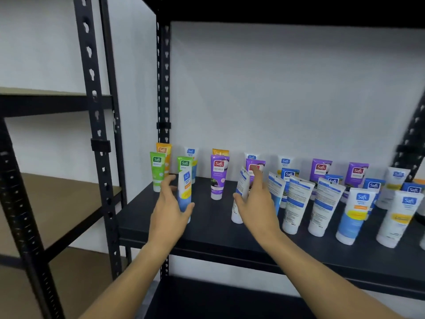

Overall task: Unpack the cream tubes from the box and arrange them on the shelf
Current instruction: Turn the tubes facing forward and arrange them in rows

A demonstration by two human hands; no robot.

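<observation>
Your left hand (171,209) hides the lower part of the blue-and-white tube (185,192) its fingers grip. Right hand (255,201) pinches a back-facing white tube (241,192), print blurry; both stand on the black shelf (207,229).

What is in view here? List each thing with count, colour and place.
Shelf: one, black, centre.
Green tubes: two, back left.
Orange tubes: two, back row.
Purple tubes: four, middle row.
White and blue tubes: many, mostly right; exact count unclear.
Side rack: one, black frame with brown boards, left.
Left hand: holds a blue and white tube.
Right hand: holds a white tube.
</observation>
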